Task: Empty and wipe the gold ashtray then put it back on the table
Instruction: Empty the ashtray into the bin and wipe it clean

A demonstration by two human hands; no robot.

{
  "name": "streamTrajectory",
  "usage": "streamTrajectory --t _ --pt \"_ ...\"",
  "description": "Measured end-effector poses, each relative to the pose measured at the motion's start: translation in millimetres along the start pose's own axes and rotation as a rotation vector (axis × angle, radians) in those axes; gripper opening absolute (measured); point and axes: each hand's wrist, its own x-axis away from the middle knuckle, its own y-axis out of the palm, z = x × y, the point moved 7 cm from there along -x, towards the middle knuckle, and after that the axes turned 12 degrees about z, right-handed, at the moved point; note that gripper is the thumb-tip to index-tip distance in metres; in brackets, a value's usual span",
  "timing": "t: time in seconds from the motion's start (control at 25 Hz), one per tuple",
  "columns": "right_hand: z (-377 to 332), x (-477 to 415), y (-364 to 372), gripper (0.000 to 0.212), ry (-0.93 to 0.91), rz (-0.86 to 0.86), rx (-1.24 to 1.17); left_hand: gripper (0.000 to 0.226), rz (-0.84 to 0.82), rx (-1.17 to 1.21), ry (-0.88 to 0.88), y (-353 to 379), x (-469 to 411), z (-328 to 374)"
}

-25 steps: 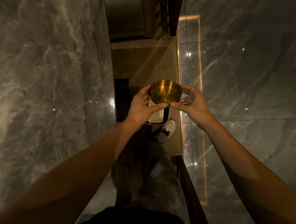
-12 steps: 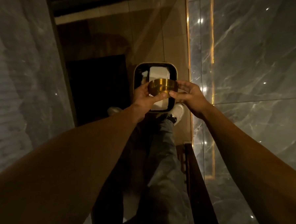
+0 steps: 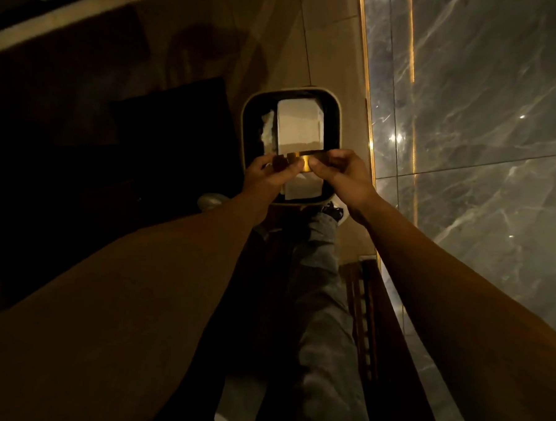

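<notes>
My left hand [image 3: 267, 174] and right hand [image 3: 340, 173] cover most of the gold ashtray [image 3: 300, 162]; I can't see inside it. The bin [image 3: 244, 125] contents stay dim, unidentifiable.

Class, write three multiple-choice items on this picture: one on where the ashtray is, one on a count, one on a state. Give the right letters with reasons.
1. Where is the gold ashtray?
A. on a table
B. held over the open bin
C. on the floor

2. How many hands hold it?
A. none
B. one
C. two

3. How does the ashtray sit?
A. tipped on its side
B. level, mouth up
C. stacked in another bowl

Answers: 1 B, it hangs above the bin's opening, with white rubbish inside. 2 C, the left hand and right hand each pinch an end. 3 A, only its side band shows, not the hollow.
</notes>
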Motion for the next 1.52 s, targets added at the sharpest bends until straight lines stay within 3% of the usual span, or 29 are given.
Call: streamTrajectory --t 0.24,0.36,0.64,0.88,1.0,1.24,1.52 --pt "13 -15 11 0.043 -0.020 0.071 0.007 0.043 -0.034 0.049 -0.027 15 -35 -13" --pt "18 -26 19 0.041 -0.039 0.075 0.025 0.050 -0.034 0.052 -0.060 18 -48 -19" --pt "26 -41 26 0.035 -0.041 0.080 0.048 0.051 0.136 0.033 -0.077 21 -64 -20" --pt "28 -43 26 0.041 -0.012 0.055 0.114 0.053 0.164 0.000 -0.088 23 -67 -28" --pt "33 -45 23 0.047 -0.010 0.054 0.162 0.032 0.150 -0.034 -0.068 27 -71 -30" --pt "33 -47 25 0.055 -0.065 0.026 0.198 0.016 0.150 -0.106 -0.061 27 -72 -30" --pt "22 -51 32 0.049 -0.125 0.002 0.237 0.045 0.157 -0.144 0.008 28 -63 -21"
